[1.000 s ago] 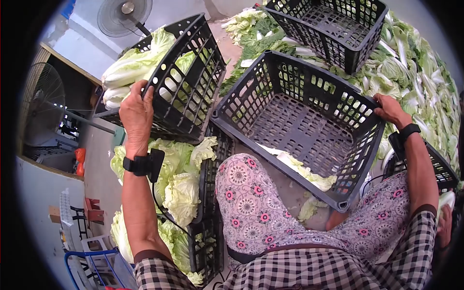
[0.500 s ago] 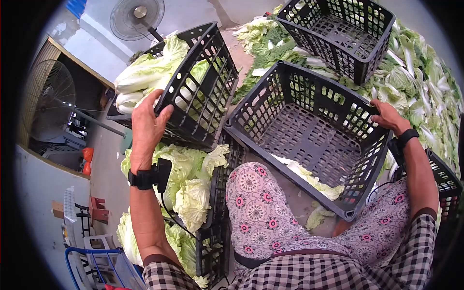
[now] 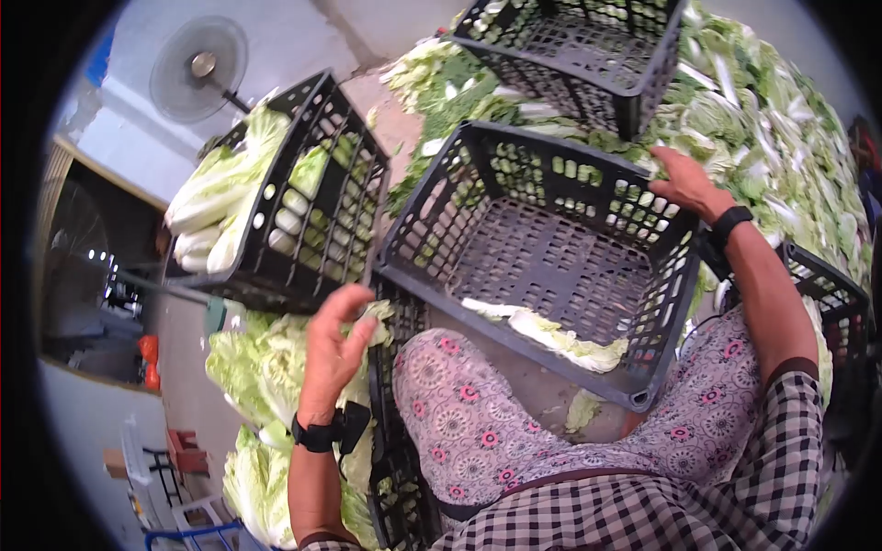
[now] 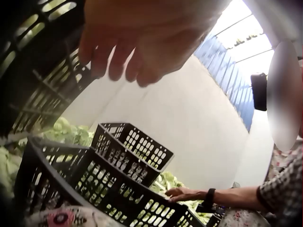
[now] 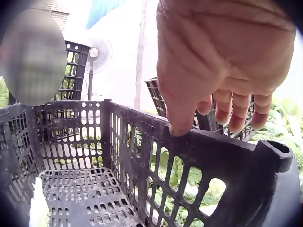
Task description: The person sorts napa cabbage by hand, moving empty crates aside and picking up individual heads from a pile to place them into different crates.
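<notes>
A black plastic crate (image 3: 501,332) lies before my knees, with a few pale cabbage leaves (image 3: 570,347) along its near side. My right hand (image 3: 687,186) is at the crate's far right rim. In the right wrist view its thumb rests on the rim (image 5: 213,138), and its fingers extend loosely beyond it. My left hand (image 3: 333,358) is raised, fingers relaxed and holding nothing, over long Chinese cabbages (image 3: 257,363) at the left. Just beyond it, a tilted black crate (image 3: 248,253) is filled with Chinese cabbages (image 3: 207,207).
Behind the near crate, another black crate (image 3: 574,84) stands on a large heap of cabbage leaves (image 3: 763,138). A further crate (image 3: 831,275) is by my right arm. Crated cabbages (image 3: 262,482) stand at my left. A fan (image 3: 197,69) stands at the back left.
My left hand has let go of the tilted crate's rim and moved down towards my knee. The right hand's hold on the near crate's rim has loosened. The head view has shifted.
</notes>
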The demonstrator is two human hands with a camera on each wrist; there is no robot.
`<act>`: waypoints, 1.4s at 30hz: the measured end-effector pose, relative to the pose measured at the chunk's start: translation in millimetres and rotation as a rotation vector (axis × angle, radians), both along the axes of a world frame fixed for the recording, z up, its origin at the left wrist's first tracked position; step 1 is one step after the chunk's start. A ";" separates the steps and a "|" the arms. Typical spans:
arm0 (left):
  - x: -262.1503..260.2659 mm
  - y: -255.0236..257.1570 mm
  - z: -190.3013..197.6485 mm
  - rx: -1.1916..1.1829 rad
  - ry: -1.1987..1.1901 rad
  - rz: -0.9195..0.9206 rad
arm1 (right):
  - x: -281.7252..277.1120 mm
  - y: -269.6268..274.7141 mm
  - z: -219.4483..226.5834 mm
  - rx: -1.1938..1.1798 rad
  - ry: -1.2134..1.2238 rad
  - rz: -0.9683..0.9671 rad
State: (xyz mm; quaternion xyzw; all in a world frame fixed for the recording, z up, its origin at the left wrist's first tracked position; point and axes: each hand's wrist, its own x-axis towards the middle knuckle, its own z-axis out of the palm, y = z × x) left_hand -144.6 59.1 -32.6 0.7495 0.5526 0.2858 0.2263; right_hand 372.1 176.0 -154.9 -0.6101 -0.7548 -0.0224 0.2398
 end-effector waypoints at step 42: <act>39.7 14.0 -20.2 -0.443 -0.532 -0.211 | -6.1 -115.3 125.5 0.040 0.492 -0.194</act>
